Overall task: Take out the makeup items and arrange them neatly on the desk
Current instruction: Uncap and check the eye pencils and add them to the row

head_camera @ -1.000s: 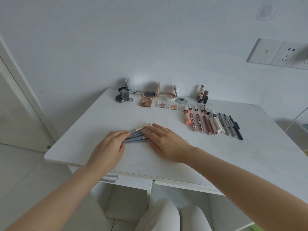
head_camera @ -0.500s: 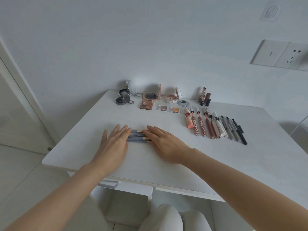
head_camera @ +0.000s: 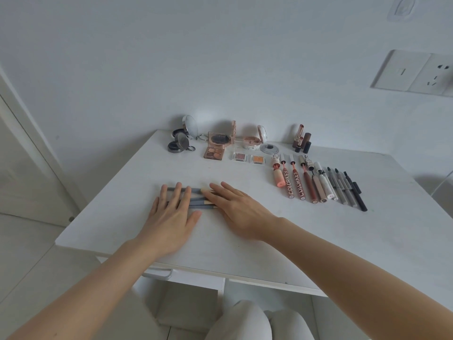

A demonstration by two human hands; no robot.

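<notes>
Several grey-handled makeup brushes lie side by side on the white desk, near its front left. My left hand lies flat over their handle ends, fingers straight and spread. My right hand rests flat on their bristle ends, fingers straight. A row of lip glosses and pens lies at the right. Open compacts, an eyeshadow palette and lipsticks stand along the back edge.
The wall rises right behind the desk, with a switch and socket plate at the upper right. A door frame stands at the left. My knees are under the desk's front edge.
My left hand went from curled round the brush handles to flat with fingers spread. The brushes, fanned out before, now lie closer to parallel between my two hands.
</notes>
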